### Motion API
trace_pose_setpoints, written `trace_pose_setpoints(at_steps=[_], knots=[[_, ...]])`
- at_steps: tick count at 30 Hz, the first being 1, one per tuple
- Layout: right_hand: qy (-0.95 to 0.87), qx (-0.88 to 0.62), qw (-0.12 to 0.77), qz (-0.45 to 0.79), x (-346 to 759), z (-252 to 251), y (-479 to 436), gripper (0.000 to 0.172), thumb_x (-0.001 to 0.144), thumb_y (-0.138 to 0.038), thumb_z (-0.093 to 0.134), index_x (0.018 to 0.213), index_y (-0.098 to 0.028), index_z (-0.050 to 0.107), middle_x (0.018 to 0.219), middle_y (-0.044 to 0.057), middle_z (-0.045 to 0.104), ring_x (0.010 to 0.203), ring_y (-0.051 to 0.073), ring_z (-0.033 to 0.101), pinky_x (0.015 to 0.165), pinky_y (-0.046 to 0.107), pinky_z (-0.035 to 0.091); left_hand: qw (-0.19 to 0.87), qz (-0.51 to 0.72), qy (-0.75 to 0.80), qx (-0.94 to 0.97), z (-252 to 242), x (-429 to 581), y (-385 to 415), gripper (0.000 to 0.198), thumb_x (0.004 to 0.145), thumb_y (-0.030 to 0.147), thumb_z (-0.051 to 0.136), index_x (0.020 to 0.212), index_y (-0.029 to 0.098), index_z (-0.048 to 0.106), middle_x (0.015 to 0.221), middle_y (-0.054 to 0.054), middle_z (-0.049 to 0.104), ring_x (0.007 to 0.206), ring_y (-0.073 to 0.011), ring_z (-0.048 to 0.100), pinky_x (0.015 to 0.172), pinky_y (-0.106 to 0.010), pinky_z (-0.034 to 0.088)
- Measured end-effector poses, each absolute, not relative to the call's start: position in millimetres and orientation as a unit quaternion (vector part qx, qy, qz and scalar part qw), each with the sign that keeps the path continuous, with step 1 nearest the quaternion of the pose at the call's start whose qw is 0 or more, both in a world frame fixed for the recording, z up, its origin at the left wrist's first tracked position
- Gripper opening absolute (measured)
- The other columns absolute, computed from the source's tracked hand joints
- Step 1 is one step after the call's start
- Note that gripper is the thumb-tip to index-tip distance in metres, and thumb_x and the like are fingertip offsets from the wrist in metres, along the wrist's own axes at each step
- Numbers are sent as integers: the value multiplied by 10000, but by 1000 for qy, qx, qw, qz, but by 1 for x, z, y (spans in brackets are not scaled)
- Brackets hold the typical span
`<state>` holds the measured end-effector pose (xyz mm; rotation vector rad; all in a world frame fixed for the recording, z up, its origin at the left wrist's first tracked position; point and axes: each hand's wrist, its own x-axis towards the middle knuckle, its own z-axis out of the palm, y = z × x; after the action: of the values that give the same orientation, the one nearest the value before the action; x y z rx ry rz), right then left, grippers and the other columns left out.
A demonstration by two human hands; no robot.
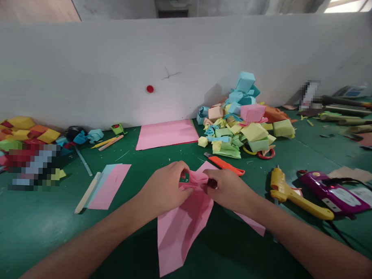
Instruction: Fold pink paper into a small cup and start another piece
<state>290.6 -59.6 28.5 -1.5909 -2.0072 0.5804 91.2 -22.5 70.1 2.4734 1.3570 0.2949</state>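
A: And here's the pink folded paper [182, 233], up front and centre, held over the green table [24, 223]!
B: Which way's it lying?
A: Long axis runs toward the wearer, free end pointing back at them and slightly left, top end up between the hands.
B: Fingers?
A: Left hand [167, 187] pinching that top end, thumb against fingers; right hand [230, 190] pinching it from the other side!
B: And what a look: plain pink, creased lengthwise, broad below, gathered at the top.
A: Counting outward: one orange cutter [226, 163] just beyond, one pink strip [253, 226] under the right forearm, one yellow glue gun [286, 194], one purple device [327, 193].
B: Leftward, one wooden stick [88, 193], one blue strip [104, 175], one pink piece [111, 187] overlapping it.
A: Farther off, one large pink sheet [168, 134], and one heap of paper pieces [235, 129], too jumbled to count!
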Motion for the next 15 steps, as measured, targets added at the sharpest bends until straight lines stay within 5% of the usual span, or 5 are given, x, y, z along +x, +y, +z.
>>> trace_pose_setpoints(at_steps=[4,15], knots=[[-740,-582,256,219,291,27,-60,211,798,-169,589,647,-225,453,632,-19,619,605,154,570,540,256,323,156,91,419,890,63,89,-15,28,815,218,641,840,222,654,863,-5,675,763,-180,624,603,-280,373],[-739,-565,270,248,290,23,-60,200,816,-197,577,645,-219,474,620,-25,611,591,146,560,529,259,323,181,87,408,891,57,91,-13,187,813,256,633,648,202,562,685,8,625,634,-162,559,530,-280,273]])
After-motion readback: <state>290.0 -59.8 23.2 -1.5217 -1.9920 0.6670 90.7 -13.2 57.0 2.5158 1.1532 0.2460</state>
